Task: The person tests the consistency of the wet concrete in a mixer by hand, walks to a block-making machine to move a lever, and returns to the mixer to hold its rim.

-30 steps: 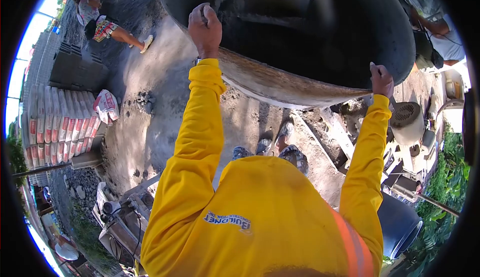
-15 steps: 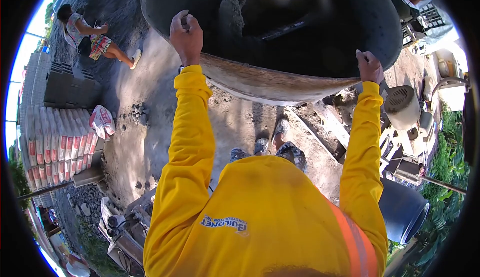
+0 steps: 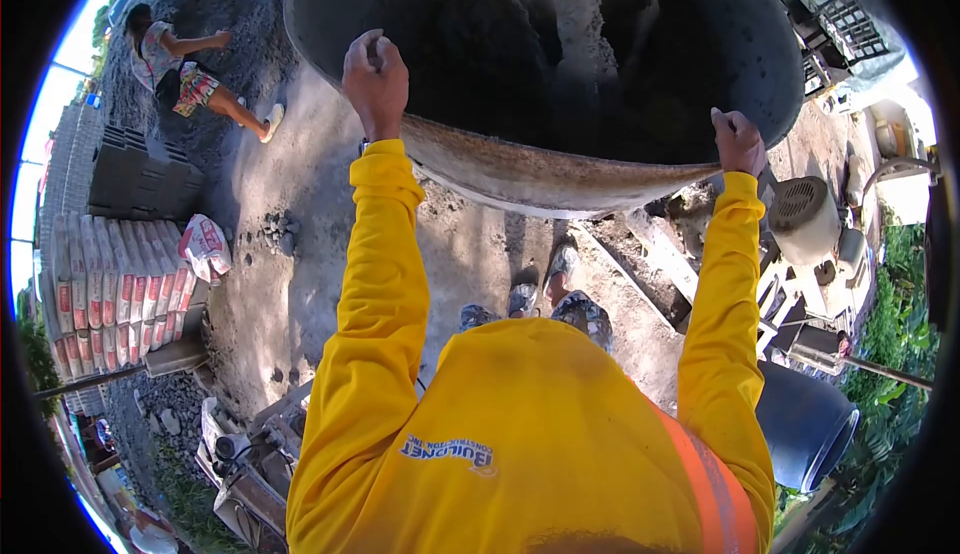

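A large round mixer drum (image 3: pixel 560 176) opens in front of me, its inside dark and grey with cement, with caked paddles (image 3: pixel 582 29) showing in it. My left hand (image 3: pixel 377 86) is closed on the drum's rim at the left. At the right, my right hand (image 3: pixel 739 142) has its fingers closed round the same rim. Both arms are stretched out in yellow sleeves.
Another person (image 3: pixel 180 69) stands at the upper left beside a grey heap. Stacked cement bags (image 3: pixel 125 279) lie at the left. On the right are a motor (image 3: pixel 803 216) and a blue barrel (image 3: pixel 800 419). A wooden plank (image 3: pixel 660 254) lies below the drum.
The paddles inside the drum have shifted to the right and look different in position. The other person's arm has stretched out further. Both my hands stay on the rim.
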A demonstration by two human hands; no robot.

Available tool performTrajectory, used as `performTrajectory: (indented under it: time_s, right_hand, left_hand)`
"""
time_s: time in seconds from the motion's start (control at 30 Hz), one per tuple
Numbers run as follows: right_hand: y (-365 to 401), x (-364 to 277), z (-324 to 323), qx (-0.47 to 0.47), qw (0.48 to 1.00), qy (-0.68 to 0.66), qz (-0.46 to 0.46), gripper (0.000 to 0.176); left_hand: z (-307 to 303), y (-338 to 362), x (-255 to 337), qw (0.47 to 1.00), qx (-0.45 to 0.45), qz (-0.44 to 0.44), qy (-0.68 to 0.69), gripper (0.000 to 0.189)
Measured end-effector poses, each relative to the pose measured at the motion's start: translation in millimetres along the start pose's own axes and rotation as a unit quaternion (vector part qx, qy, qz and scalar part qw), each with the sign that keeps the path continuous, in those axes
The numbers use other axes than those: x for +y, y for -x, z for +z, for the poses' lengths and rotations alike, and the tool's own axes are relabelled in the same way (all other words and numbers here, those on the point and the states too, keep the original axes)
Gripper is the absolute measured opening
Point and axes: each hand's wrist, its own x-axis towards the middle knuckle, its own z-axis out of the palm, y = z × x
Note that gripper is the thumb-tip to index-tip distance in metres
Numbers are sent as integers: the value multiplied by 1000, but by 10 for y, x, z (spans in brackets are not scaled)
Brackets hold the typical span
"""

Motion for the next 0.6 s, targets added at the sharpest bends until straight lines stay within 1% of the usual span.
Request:
performTrajectory:
  time_s: [0.1, 0.2, 0.23, 0.3, 0.4, 0.43, 0.53, 0.6]
  right_hand:
    - [19, -10, 1, 10, 1000, -8, -10, 39]
    - [35, -25, -2, 11, 1000, -14, -10, 38]
    - [34, -22, -6, 11, 1000, -16, -6, 38]
    - [36, -25, -2, 9, 1000, -18, 3, 37]
    - [55, -58, -1, 21, 999, -26, 16, 36]
    - [52, -58, -1, 22, 999, -31, 20, 36]
    - [63, -93, -17, 26, 998, -49, 42, 36]
    - [74, -154, -45, 33, 995, -67, 65, 36]
  left_hand:
    - [-24, 2, 19, 1000, -16, -11, 5, 29]
    - [-22, 4, 14, 1000, -11, 2, 6, 29]
    - [-17, 9, 13, 1000, -17, -6, 4, 27]
    - [-25, 6, 6, 999, -31, -21, 0, 25]
    - [16, 9, -44, 999, -23, -12, 35, 24]
    - [-5, 11, 17, 997, -39, -36, 50, 24]
    - [-8, 26, 60, 996, -46, -49, 62, 25]
    - [2, 38, 75, 997, -48, -43, 44, 27]
